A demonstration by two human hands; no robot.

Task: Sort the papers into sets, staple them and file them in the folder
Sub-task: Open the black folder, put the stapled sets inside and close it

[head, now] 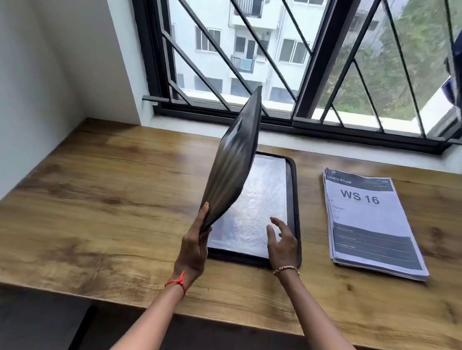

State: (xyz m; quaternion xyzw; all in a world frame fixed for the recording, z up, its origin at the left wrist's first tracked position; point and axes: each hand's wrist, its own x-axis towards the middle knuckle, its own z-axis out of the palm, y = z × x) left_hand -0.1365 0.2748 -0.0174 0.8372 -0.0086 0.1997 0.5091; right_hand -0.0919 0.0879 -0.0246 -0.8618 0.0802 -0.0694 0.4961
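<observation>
Folder [296, 203] open in the middle of the worktop [97, 191], and its dark cover [234, 158] is swung up, nearly upright. The left hand [193, 244] grips that cover at its near bottom corner, fingers [203, 214] curled round the edge. The right hand [282, 242] sits over the shiny clear sleeve [261, 194] inside, by the near right corner, fingers spread loose and holding nothing; touching or not, I cannot tell. The papers [371, 223], a stack headed WS 16, lie flat to the right, well apart from both hands.
</observation>
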